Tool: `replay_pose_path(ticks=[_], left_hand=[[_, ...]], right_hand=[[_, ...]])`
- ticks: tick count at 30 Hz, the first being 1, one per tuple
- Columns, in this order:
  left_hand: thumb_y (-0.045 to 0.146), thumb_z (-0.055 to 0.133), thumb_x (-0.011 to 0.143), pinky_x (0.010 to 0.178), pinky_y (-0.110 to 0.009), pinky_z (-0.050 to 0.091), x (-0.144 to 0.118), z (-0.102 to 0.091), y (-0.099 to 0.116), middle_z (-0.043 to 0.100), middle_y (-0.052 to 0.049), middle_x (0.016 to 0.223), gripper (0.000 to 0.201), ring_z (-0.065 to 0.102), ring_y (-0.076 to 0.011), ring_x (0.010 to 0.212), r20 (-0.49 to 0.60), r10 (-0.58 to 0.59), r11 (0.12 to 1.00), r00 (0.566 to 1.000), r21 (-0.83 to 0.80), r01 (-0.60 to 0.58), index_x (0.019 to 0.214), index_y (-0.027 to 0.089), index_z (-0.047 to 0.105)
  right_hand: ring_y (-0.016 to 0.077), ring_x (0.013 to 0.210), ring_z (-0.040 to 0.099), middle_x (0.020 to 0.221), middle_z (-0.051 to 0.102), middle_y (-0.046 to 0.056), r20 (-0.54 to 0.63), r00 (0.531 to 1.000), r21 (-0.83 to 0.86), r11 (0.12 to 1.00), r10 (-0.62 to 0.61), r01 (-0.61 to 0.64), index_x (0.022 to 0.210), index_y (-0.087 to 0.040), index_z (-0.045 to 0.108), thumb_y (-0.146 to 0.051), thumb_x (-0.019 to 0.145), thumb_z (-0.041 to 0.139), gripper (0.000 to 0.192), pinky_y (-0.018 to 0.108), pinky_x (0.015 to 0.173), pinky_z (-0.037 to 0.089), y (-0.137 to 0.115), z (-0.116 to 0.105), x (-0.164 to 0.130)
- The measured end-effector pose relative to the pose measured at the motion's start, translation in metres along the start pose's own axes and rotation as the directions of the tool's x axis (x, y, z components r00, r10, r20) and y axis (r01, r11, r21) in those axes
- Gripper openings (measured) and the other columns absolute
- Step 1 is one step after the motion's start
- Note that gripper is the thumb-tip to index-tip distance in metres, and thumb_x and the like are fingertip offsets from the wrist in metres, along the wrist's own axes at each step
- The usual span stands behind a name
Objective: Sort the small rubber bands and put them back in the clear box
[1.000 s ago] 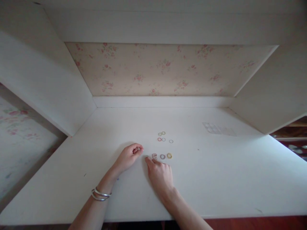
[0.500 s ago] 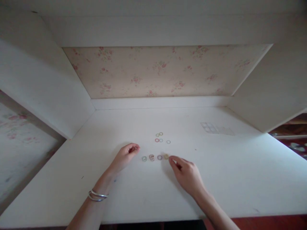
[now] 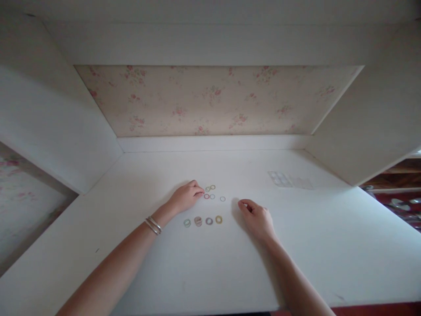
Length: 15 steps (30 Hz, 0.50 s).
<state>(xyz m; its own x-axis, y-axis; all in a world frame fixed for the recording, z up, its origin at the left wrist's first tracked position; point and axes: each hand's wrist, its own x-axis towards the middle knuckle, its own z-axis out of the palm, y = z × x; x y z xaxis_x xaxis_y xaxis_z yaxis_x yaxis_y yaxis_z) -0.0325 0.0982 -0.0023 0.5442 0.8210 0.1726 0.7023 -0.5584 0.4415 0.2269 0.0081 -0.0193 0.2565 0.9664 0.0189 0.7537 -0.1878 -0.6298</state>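
Between both hands (image 3: 187, 196), small rings (image 3: 210, 192)

Left hand (image 3: 186, 197) outstretched, fingers curled, right hand (image 3: 257, 219) resting loosely

White desk (image 3: 329, 245) in an alcove — faded floral wallpaper (image 3: 217, 101) behind.

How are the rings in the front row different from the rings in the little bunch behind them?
The front row has four rings in a straight line; the back bunch has five, scattered loosely. The front row's rings look thicker, the back bunch's thinner. The left hand has its fingertips at the back bunch, while the front row lies untouched between both hands; the right hand rests beside it. Both groups are small coloured rings lying flat on the white desk.
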Motion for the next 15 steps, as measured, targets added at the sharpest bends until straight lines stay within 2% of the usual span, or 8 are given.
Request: replay_pose_path(ticks=[7, 11, 15], left_hand=[[0.032, 0.046, 0.091, 0.079, -0.025, 0.044, 0.012, 0.009, -0.002, 0.057, -0.001, 0.096, 0.025, 0.058, -0.0135, 0.085, -0.022, 0.017, 0.985, 1.0, 0.17, -0.013, 0.1, 0.028, 0.069], [0.032, 0.047, 0.091, 0.08, -0.024, 0.043, 0.018, 0.005, -0.005, 0.057, -0.001, 0.095, 0.024, 0.058, -0.0134, 0.086, 0.038, 0.045, 0.98, 0.998, 0.192, -0.051, 0.101, 0.028, 0.068], [0.03, 0.049, 0.09, 0.075, -0.024, 0.043, 0.024, 0.0, -0.004, 0.058, -0.001, 0.092, 0.021, 0.058, -0.0143, 0.083, 0.108, 0.063, 0.973, 0.992, 0.216, -0.085, 0.09, 0.025, 0.069]], right_hand=[[0.0146, 0.06, 0.058, 0.063, 0.064, -0.001, 0.001, 1.0, 0.005, 1.0, 0.013, -0.013, 0.092, -0.03, 0.071, -0.049, 0.085, 0.041, 0.036, 0.023, 0.053, 0.034, -0.003, 0.0, 0.002], [0.0146, 0.061, 0.058, 0.064, 0.065, -0.001, 0.006, 1.0, -0.022, 1.0, 0.018, -0.018, 0.091, -0.031, 0.071, -0.048, 0.085, 0.042, 0.034, 0.023, 0.053, 0.033, -0.003, 0.0, 0.002], [0.0146, 0.061, 0.059, 0.066, 0.065, -0.002, 0.012, 1.0, -0.042, 0.999, 0.014, -0.014, 0.092, -0.032, 0.071, -0.049, 0.085, 0.042, 0.034, 0.023, 0.053, 0.033, -0.003, -0.002, 0.002]])
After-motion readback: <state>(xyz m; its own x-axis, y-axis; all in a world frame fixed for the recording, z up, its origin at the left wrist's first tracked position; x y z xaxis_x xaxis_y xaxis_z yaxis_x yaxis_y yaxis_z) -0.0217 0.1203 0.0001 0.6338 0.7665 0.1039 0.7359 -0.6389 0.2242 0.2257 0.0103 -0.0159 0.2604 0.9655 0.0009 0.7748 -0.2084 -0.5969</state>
